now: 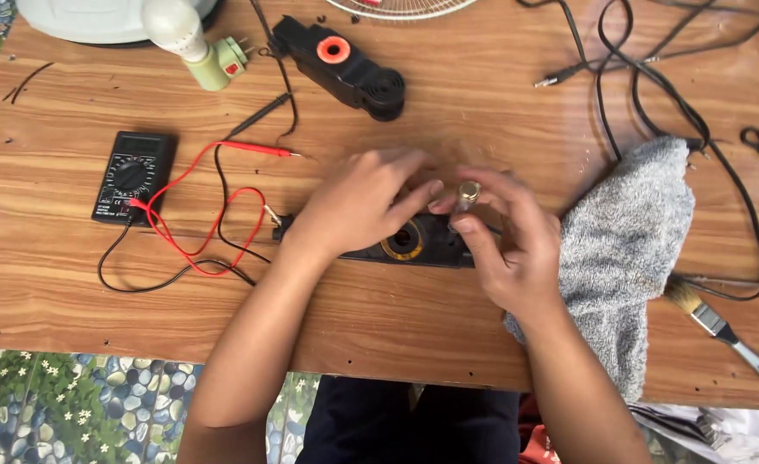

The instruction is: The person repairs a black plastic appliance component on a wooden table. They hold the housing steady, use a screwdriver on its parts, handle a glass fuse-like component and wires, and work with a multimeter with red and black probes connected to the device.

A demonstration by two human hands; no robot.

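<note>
Fingers [474, 225] of right hand [508, 249] pinch small brass-capped part [468, 192]; left hand [358, 206] rests curled on black housing [422, 245], mid tabletop [397, 326], near front edge.

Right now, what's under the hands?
A black housing with an orange ring lies under the left hand and right hand; its top is covered. The right hand pinches a small brass part.

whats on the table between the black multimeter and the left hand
In the head view, the red and black test leads loop over bare wood between the multimeter and the left hand.

Black multimeter [132, 177] (grey screen) — table's left
</note>
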